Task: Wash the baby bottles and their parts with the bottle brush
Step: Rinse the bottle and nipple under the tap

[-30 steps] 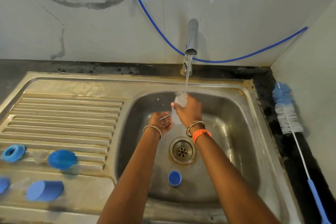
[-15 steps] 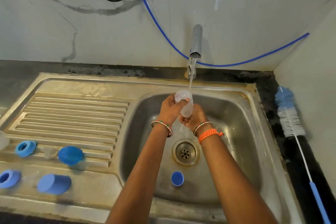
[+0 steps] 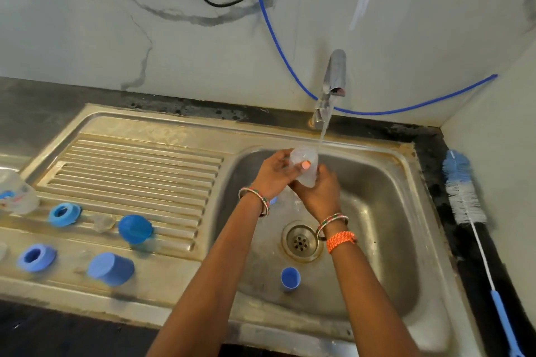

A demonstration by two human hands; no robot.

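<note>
A clear baby bottle is held over the sink basin, just left of the running water stream. My left hand grips its upper part, thumb across the front. My right hand holds its lower end from below. The bottle brush, blue and white bristles with a blue handle, lies on the dark counter at the right. A small blue cap sits on the basin floor near the drain.
On the drainboard at the left lie two blue rings, a blue dome cap, a blue cover, a clear nipple and another clear bottle. The tap stands behind the basin.
A second ago my right hand alone held the bottle under the stream with my left hand open beside it. Both hands now hold it; it stayed put over the last half second.
</note>
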